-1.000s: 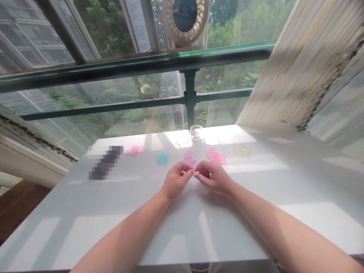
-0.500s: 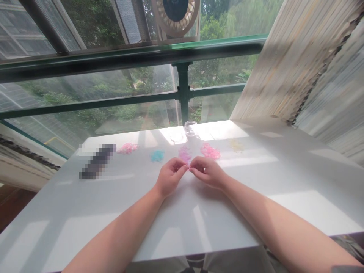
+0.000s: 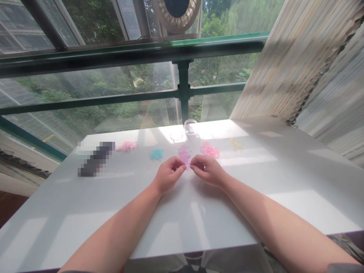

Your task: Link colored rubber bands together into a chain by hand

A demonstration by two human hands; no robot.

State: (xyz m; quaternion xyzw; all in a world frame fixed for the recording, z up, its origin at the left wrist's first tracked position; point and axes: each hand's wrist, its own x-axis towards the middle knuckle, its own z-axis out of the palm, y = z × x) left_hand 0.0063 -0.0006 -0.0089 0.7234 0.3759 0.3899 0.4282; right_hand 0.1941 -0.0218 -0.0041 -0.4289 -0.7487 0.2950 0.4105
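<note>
My left hand and my right hand are raised a little over the table, thumbs and forefingers pinched, with a small gap between the fingertips. Whatever is in the pinches is too small to make out. Just beyond the fingertips lies a loose purple pile of tiny pieces. A pink pile sits behind my right hand, and a turquoise pile is left of the purple one. Farther out are a pink-red pile to the left and a pale yellow pile to the right.
A clear round tub and what looks like its clear lid stand at the back edge of the white table. A pixelated dark object lies at the left. Beyond are a green window rail, a fan and a curtain.
The fingertips of my two hands, touching or nearly so before, are now slightly apart. The piles look the same; the view has shifted a little.
</note>
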